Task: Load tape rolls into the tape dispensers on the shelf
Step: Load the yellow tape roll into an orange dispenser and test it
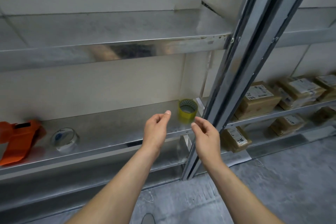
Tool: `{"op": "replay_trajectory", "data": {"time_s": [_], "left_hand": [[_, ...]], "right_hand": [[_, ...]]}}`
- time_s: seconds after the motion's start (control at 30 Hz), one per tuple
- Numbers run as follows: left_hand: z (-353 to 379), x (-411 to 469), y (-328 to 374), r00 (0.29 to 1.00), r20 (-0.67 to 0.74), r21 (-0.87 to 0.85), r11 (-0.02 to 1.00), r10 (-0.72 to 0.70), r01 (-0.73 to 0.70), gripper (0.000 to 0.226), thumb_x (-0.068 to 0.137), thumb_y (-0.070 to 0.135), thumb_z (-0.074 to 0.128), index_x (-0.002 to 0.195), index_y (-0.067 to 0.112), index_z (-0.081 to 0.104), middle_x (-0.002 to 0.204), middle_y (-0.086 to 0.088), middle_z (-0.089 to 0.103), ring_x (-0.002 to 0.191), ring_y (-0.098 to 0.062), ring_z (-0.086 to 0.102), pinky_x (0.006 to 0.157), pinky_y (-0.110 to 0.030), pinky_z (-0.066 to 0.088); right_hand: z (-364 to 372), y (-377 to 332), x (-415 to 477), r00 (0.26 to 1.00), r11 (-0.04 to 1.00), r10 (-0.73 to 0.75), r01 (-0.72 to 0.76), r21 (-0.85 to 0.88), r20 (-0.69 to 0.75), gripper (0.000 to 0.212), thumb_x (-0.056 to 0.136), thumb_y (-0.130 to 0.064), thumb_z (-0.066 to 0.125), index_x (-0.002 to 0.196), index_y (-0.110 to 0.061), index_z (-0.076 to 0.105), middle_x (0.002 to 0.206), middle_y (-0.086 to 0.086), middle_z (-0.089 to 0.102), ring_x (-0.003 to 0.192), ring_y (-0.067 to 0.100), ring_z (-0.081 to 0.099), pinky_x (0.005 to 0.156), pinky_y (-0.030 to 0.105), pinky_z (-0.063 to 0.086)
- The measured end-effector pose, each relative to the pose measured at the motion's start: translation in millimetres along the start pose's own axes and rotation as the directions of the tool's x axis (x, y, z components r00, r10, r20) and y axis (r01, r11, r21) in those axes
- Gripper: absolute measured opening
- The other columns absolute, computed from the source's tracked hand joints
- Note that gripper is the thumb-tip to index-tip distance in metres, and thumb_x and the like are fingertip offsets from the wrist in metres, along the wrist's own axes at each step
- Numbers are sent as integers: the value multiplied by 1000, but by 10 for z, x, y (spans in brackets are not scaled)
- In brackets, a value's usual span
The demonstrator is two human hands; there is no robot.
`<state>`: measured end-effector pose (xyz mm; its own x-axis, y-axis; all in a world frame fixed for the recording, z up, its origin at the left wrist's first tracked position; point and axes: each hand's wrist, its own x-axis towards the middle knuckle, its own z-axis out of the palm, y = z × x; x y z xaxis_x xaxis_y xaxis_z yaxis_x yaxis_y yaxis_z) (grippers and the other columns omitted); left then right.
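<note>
The left hand [156,129] and right hand [205,134] hold nothing, fingers loosely curled. They are probably framing a pickup of the yellow tape roll [187,111], which stands on the shelf [109,125] just beyond and between them. The orange dispenser [20,138] lies well to the left of the left hand, with a pale tape roll [64,138] beside it.

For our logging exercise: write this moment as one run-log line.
left hand: empty | right hand: empty | yellow tape roll: on shelf, untouched | orange dispenser: far left
</note>
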<state>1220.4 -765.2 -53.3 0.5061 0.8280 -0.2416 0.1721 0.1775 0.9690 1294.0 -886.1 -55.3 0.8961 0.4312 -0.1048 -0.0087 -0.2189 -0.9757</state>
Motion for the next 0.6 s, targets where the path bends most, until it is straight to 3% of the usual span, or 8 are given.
{"op": "replay_trajectory", "data": {"time_s": [0.13, 0.23, 0.43, 0.6], "left_hand": [[38, 321, 65, 1000, 11, 1, 1000, 3, -3, 25, 93, 37, 60, 76, 20, 65, 79, 6, 65, 85, -16, 61, 80, -37, 47], [9, 564, 72, 999, 30, 31, 999, 29, -30, 26, 94, 32, 60, 73, 18, 62, 79, 1, 65, 84, -21, 60, 84, -36, 48], [-85, 847, 121, 997, 71, 64, 998, 12, -16, 32, 93, 35, 60, 82, 5, 65, 81, -5, 62, 78, -18, 55, 68, -34, 40], [-74, 988, 194, 999, 52, 148, 989, -2, -6, 39, 94, 38, 56, 84, 1, 66, 92, -12, 69, 89, -25, 63, 78, -42, 48]], "right_hand": [[182, -3, 279, 999, 997, 37, -37, -73, 0, 36, 93, -19, 65, 128, -24, 62, 121, -7, 66, 115, 10, 60, 105, 36, 47], [324, -24, 478, 1000, 992, 28, -27, -126, 4, 38, 92, -17, 65, 129, -24, 62, 126, -6, 65, 119, 11, 58, 106, 32, 45], [574, 2, 808, 1000, 941, 23, -20, -338, 4, 46, 87, -24, 68, 132, -19, 61, 131, -4, 64, 123, 17, 57, 106, 31, 43], [657, 52, 1036, 993, 862, 77, -20, -507, 92, 46, 86, -27, 62, 132, -24, 58, 125, 2, 67, 118, 29, 60, 94, 32, 48]]}}
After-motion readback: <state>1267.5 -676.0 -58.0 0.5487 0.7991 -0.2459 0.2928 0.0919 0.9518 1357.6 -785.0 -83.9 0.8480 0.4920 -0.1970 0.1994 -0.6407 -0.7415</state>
